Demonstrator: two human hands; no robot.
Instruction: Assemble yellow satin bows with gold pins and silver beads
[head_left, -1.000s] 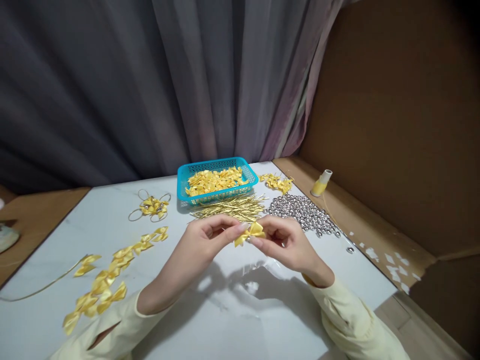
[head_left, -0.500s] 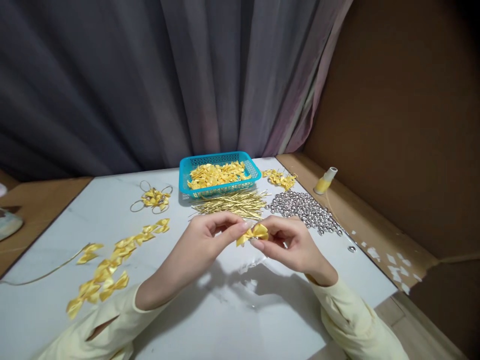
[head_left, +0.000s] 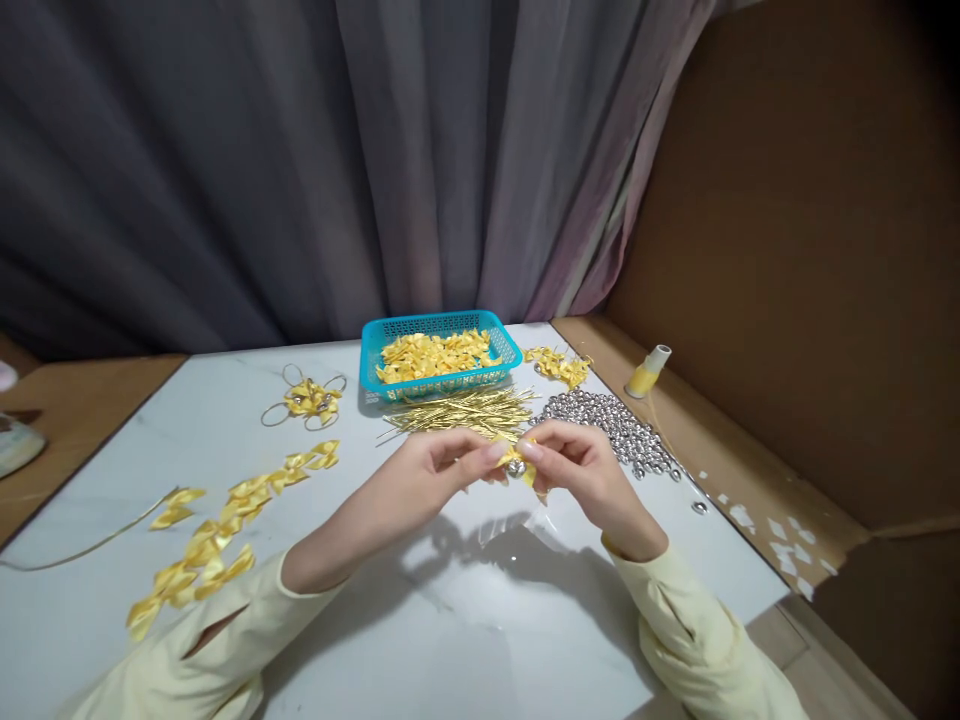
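Left hand [head_left: 439,468]: one side of the yellow bow [head_left: 512,454] is pinched by its fingers.
Right hand [head_left: 581,472]: the other side is grasped by its fingers.
Bow position: between both hands, it is held above the tabletop [head_left: 450,640], near the gold ties [head_left: 472,410].
Silver piece [head_left: 515,467]: it is seen at the bow's middle; whether it is fastened cannot be told.
Step in hand: the piece is, it seems, being fitted to the bow.
Next move: a steady pinch on both sides seems to be called for.

Silver bead [head_left: 515,467] now plainly visible
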